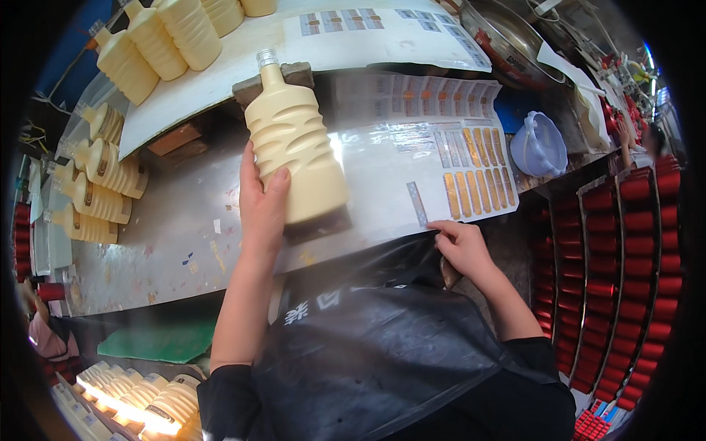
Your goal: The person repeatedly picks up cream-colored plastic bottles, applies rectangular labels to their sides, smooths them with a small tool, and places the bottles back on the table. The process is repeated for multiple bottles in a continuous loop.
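A cream-coloured bottle (294,147) with wavy ridges and a threaded silver neck stands tilted over the metal tabletop. My left hand (263,198) is closed round its lower left side, thumb across the front. At the table's near edge, my right hand (463,246) has its fingers pinched at the lower end of a narrow bluish label strip (417,204). That strip lies apart from the rows of gold labels (478,192) on a pale sheet. Behind the bottle's neck sits a dark block (298,76).
Similar cream bottles (169,44) stand on the raised white board (257,33); labelled ones (103,195) lie at left. A lavender bucket (538,145) is right of the labels, below a large metal basin (507,37). Racks of red pieces (603,287) fill the right. Other people appear at both sides.
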`<state>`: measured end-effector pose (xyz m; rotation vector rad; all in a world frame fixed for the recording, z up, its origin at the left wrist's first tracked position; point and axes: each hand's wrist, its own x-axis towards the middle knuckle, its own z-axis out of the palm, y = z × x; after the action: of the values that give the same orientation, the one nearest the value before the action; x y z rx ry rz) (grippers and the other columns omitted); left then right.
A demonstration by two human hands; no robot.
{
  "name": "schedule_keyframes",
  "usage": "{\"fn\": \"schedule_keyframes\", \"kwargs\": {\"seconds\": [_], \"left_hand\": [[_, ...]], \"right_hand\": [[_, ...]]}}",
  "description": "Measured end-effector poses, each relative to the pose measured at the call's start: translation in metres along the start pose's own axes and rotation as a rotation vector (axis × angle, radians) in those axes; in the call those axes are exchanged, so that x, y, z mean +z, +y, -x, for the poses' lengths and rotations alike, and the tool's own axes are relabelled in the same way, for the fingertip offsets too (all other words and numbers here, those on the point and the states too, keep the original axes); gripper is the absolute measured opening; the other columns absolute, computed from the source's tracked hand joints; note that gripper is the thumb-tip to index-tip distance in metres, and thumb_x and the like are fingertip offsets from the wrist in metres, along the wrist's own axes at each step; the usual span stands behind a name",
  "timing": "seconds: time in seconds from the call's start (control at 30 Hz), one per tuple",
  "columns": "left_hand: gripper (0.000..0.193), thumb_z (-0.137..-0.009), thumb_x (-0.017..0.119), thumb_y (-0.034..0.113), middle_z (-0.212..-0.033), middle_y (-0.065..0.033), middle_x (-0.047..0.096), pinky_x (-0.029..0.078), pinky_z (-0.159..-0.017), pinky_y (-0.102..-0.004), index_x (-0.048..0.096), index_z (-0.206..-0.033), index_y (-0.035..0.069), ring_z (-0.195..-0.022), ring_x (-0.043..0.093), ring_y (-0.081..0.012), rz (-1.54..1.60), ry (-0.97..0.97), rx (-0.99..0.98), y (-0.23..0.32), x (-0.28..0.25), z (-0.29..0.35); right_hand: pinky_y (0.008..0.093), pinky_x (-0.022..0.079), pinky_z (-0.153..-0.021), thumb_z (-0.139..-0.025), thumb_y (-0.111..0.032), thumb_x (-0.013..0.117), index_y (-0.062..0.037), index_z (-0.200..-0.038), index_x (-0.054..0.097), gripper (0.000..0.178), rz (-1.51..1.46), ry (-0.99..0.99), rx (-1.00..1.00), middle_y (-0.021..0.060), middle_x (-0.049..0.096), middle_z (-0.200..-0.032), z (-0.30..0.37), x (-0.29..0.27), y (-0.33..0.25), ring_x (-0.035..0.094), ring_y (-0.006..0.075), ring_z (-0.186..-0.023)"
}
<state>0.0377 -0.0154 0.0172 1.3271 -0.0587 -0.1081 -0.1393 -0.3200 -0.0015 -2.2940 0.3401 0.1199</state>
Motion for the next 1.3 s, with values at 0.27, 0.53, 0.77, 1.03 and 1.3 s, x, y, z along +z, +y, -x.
{"fn": "schedule_keyframes", "kwargs": {"seconds": [0.27, 0.53, 0.77, 1.03, 1.3], "left_hand": [[0.084, -0.098, 0.066, 0.020, -0.153, -0.0200, 0.047, 0.043, -0.114, -0.0385, 0.018, -0.164, -0.001, -0.136, 0.052, -0.0262, 0.023, -0.045, 0.010, 0.001, -0.003, 0.000], [0.076, -0.101, 0.060, 0.018, -0.158, -0.0190, 0.039, 0.039, -0.117, -0.0376, 0.020, -0.163, 0.000, -0.140, 0.046, -0.0257, 0.063, -0.038, -0.035, -0.006, -0.013, -0.002], [0.074, -0.101, 0.058, 0.016, -0.150, -0.0173, 0.047, 0.039, -0.115, -0.0393, 0.019, -0.163, 0.006, -0.135, 0.051, -0.0235, 0.107, -0.067, -0.148, 0.013, -0.011, -0.003], [0.061, -0.107, 0.049, 0.034, -0.145, -0.0147, 0.049, 0.033, -0.119, -0.0424, 0.034, -0.158, 0.005, -0.137, 0.045, -0.0252, 0.088, 0.001, 0.007, 0.037, -0.021, -0.046], [0.023, -0.105, 0.065, 0.019, -0.109, -0.0009, 0.064, 0.047, -0.094, -0.0251, 0.061, -0.123, 0.005, -0.102, 0.057, -0.0075, -0.073, 0.090, -0.010, 0.020, -0.015, -0.083]], "right_hand": [[0.0251, 0.035, -0.044, -0.099, -0.038, 0.073, 0.0017, -0.091, 0.067, 0.041, -0.965, 0.056, 0.688, 0.0064, 0.066, -0.078, -0.003, 0.049, 0.011, 0.050, 0.0099, -0.049], [0.0191, 0.040, -0.055, -0.096, -0.012, 0.073, 0.0025, -0.092, 0.075, 0.015, -0.624, 0.316, 0.374, -0.0006, 0.067, -0.073, 0.003, 0.018, -0.013, 0.053, 0.0019, -0.060], [0.0217, 0.045, -0.065, -0.090, -0.010, 0.071, -0.0009, -0.084, 0.070, 0.011, -0.444, -0.126, 0.055, -0.0032, 0.065, -0.075, -0.102, -0.004, -0.133, 0.056, 0.0036, -0.071], [0.0182, 0.040, -0.059, -0.089, -0.008, 0.068, -0.0022, -0.085, 0.065, 0.008, -0.608, -0.327, -0.266, -0.0003, 0.066, -0.074, -0.190, 0.020, -0.257, 0.052, 0.0016, -0.059], [0.0190, 0.037, -0.058, -0.086, -0.006, 0.065, -0.0032, -0.084, 0.065, 0.004, -0.538, -0.195, -0.191, -0.0032, 0.062, -0.072, -0.197, 0.021, -0.227, 0.051, 0.0016, -0.062]]}}
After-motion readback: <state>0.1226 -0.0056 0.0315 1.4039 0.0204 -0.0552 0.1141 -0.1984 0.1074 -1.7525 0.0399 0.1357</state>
